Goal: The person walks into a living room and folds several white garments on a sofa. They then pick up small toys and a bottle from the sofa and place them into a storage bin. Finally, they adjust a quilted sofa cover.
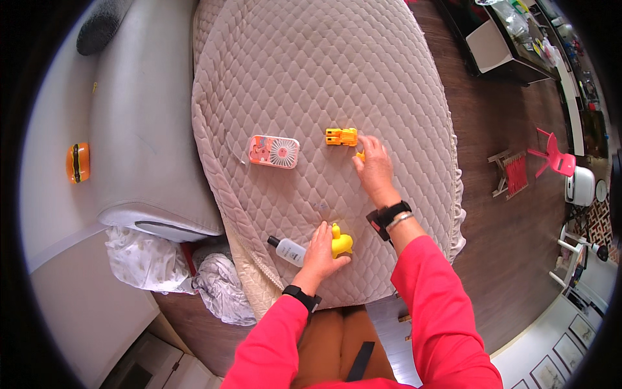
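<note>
On a quilted bed cover (311,73) lie several small things. My left hand (320,255) rests beside a yellow rubbery toy (342,243), its fingers along the toy's left side; whether it grips the toy is unclear. A clear bottle with a black cap (290,251) lies partly behind that hand. My right hand (375,167) is over a small yellow-orange piece (360,155), mostly hidden by the thumb and fingers. Just up and left of it sits an orange toy vehicle (341,137). Further left lies a pink and white handheld fan (274,151).
A grey padded headboard (146,121) runs along the left, with a burger-shaped object (78,163) beyond it. Bundled white cloth (146,260) lies at lower left. On the floor at right stand a folding stool (512,174) and a pink chair (559,158).
</note>
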`<state>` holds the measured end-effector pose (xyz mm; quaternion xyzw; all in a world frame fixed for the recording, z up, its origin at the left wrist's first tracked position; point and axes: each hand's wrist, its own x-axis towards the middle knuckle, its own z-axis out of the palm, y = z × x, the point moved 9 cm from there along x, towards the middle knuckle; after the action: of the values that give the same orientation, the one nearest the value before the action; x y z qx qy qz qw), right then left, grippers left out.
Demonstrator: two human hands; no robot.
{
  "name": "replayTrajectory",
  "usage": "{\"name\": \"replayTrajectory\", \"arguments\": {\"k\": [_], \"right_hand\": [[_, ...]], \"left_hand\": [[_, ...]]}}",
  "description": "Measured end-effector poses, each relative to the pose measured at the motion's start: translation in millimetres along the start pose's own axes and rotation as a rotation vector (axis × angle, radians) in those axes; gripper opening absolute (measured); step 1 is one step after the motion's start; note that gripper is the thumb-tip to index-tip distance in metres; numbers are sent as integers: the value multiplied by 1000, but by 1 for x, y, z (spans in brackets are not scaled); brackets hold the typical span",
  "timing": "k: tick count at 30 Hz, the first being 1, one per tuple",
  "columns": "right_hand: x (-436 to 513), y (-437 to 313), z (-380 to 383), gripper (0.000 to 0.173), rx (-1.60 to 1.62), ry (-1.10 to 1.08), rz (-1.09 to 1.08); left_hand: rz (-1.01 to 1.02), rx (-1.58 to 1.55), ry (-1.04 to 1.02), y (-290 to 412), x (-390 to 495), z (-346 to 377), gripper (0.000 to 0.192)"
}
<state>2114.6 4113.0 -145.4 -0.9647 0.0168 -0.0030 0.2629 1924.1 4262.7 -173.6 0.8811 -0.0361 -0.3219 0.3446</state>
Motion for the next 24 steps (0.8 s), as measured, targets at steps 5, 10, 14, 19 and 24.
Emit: {"name": "replayTrajectory", "arguments": {"k": [5, 10, 14, 19, 24], "right_hand": [[19, -8, 13, 73, -225, -100, 88], [39, -31, 30, 77, -269, -136, -140], [39, -23, 34, 55, -164, -192, -50], [0, -1, 22, 43, 752, -222, 230], [-7, 51, -12, 38, 654, 27, 393]], "left_hand": [[-7, -9, -23, -4, 3, 3, 97], [6, -50, -51, -8, 3, 3, 97], [-7, -101, -47, -13, 4, -1, 90], [-45, -166, -52, -17, 6, 0, 86], [-57, -103, -13, -12, 1, 3, 88]]}}
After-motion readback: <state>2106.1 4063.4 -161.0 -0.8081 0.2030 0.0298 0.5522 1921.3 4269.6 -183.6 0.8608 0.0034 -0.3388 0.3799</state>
